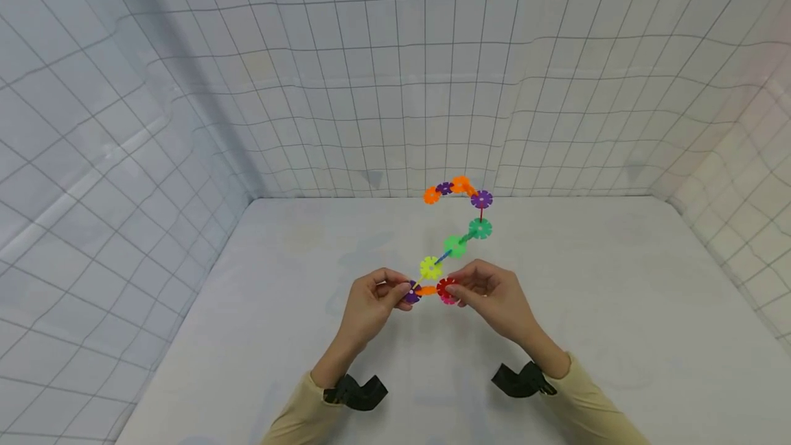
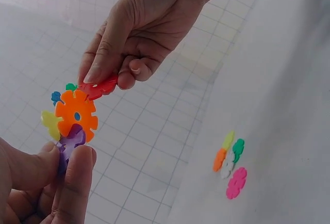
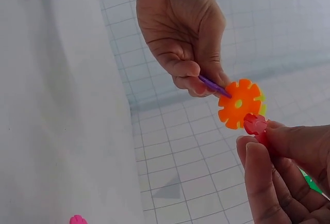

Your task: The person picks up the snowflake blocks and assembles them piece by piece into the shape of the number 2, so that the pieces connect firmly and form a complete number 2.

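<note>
A chain of notched plastic snowflake discs, with a teal disc (image 1: 480, 228) and a yellow disc (image 1: 430, 268) in it, curves away over the table. At its near end, my left hand (image 1: 369, 305) pinches a purple disc (image 2: 70, 146) between thumb and fingers. Fitted against that is an orange disc (image 3: 239, 105). My right hand (image 1: 496, 296) pinches a red disc (image 2: 98, 87) at the orange disc's other side. Just under the red one a pink disc (image 1: 448, 299) shows; whether they are joined I cannot tell. Fingers partly cover the purple and red discs.
Several loose discs lie on the white surface in the left wrist view, among them a pink disc (image 2: 236, 183) and a white disc (image 2: 228, 164). White walls with a dark grid (image 1: 395, 88) stand behind and beside the table (image 1: 278, 280). Each wrist wears a black band (image 1: 356, 392).
</note>
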`<state>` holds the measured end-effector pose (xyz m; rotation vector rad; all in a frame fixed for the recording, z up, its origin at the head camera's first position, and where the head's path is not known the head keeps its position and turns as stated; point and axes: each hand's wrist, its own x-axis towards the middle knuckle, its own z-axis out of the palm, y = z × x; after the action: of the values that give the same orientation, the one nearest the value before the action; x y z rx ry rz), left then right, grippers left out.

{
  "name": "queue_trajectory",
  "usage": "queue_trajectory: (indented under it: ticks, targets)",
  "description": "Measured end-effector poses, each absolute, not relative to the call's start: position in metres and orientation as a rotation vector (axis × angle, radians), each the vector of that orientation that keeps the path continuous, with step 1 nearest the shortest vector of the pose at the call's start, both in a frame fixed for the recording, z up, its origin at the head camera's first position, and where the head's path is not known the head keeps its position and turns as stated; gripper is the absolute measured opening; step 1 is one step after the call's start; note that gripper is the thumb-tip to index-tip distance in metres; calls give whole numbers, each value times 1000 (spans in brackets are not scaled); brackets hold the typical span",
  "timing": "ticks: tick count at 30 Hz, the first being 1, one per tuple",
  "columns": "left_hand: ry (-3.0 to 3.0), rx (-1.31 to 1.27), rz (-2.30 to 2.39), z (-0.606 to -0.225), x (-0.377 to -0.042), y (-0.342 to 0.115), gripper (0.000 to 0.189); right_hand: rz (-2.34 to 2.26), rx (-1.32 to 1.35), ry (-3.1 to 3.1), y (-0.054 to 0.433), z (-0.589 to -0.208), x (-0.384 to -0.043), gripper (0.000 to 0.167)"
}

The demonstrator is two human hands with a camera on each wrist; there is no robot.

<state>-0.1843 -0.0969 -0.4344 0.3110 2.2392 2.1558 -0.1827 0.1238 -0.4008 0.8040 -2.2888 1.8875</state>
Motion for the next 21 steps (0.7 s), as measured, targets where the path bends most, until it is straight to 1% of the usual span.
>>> queue_trajectory:
  ticks: [6,13,21]
  targets:
    - [2270,297,2150,-434,-183,-94,9,1865,863,-2256,125,-407,-184,13]
    - [2275,272,2191,-434,-180,-91,8,1964,859,-2224,128,-433,-194,14]
    - [2293,281,2234,-435,-178,-87,11,2071,836,-2194,127,-436,-193,12]
